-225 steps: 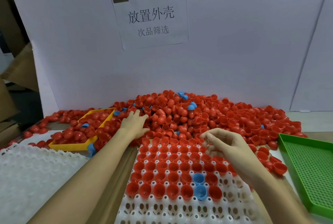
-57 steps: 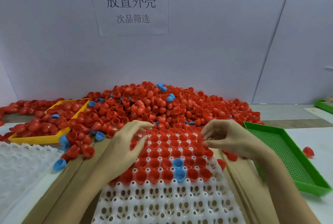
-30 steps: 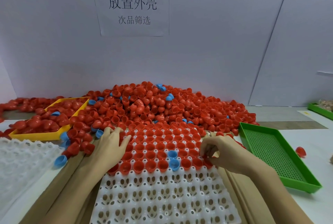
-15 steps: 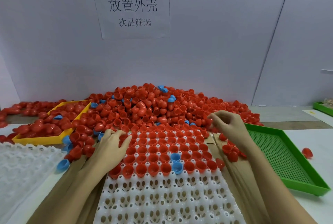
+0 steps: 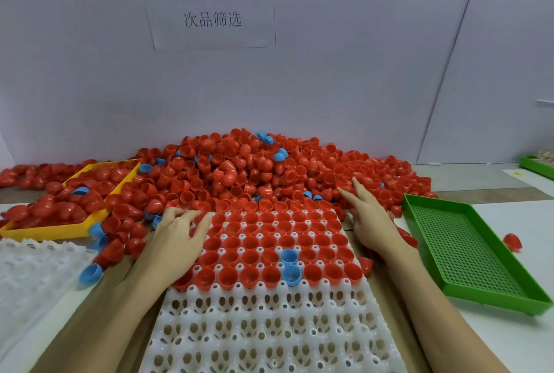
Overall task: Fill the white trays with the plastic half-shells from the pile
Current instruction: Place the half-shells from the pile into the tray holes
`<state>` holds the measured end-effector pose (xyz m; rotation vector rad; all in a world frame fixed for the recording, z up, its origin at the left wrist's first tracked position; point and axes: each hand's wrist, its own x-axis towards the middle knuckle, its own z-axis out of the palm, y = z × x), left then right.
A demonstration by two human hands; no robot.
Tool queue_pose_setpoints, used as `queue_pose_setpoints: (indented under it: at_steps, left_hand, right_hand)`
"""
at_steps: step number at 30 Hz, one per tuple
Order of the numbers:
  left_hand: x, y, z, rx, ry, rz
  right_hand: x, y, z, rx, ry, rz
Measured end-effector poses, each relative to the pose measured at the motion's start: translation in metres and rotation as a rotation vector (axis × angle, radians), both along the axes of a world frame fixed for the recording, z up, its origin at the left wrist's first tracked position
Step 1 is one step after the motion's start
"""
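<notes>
Two hands near pile. Right hand fingers spread, reaching in; left hand flat on white tray. Rough grab may knock half-shells off counter.

Open air above each grip. Pile banked ahead of both. Green tray walling off right grip outward; yellow tray beyond left grip.

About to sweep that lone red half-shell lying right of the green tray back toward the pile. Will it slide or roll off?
The lone red half-shell looks thin, hollow plastic, so probably very light. Its domed shape likely rolls or wobbles rather than slides. On the smooth white table, it may skitter away.
</notes>
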<state>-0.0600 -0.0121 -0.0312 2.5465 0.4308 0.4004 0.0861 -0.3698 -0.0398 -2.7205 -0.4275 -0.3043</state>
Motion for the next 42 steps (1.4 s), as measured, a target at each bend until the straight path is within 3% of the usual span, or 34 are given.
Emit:
queue_pose_setpoints:
  at_steps: [2, 6, 13, 17, 21, 25, 28, 34, 39, 42]
  left_hand:
    - [-0.001, 0.001, 0.001, 0.002, -0.004, 0.006]
    - [-0.002, 0.000, 0.004, 0.006, -0.011, 0.003]
    - [-0.006, -0.003, 0.010, 0.023, -0.051, -0.015]
    - [-0.014, -0.016, 0.019, 0.071, -0.216, -0.065]
    - [-0.025, -0.043, 0.034, 0.057, -0.484, -0.349]
    - [-0.038, -0.068, 0.042, -0.106, -0.483, -0.649]
    - [-0.043, -0.080, 0.044, -0.189, -0.462, -0.760]
    - [-0.044, -0.084, 0.041, -0.346, -0.409, -0.705]
    - [-0.041, -0.076, 0.040, -0.247, -0.424, -0.569]
    - [-0.039, -0.074, 0.041, -0.306, -0.370, -0.556]
  right_hand:
    - [0.003, 0.000, -0.005, -0.026, 0.014, -0.046]
    - [0.002, -0.005, -0.006, 0.141, -0.060, -0.068]
    - [-0.017, -0.004, 0.014, 0.627, -0.216, -0.028]
    - [-0.035, 0.006, 0.030, 0.927, -0.116, 0.007]
    - [-0.062, 0.024, 0.043, 1.121, 0.189, 0.206]
    - [-0.083, 0.040, 0.051, 1.029, 0.416, 0.450]
    - [-0.095, 0.051, 0.054, 0.889, 0.486, 0.554]
    - [-0.107, 0.065, 0.054, 0.840, 0.568, 0.566]
    - [-0.109, 0.067, 0.056, 0.799, 0.604, 0.553]
    - [-0.111, 0.070, 0.055, 0.742, 0.626, 0.586]
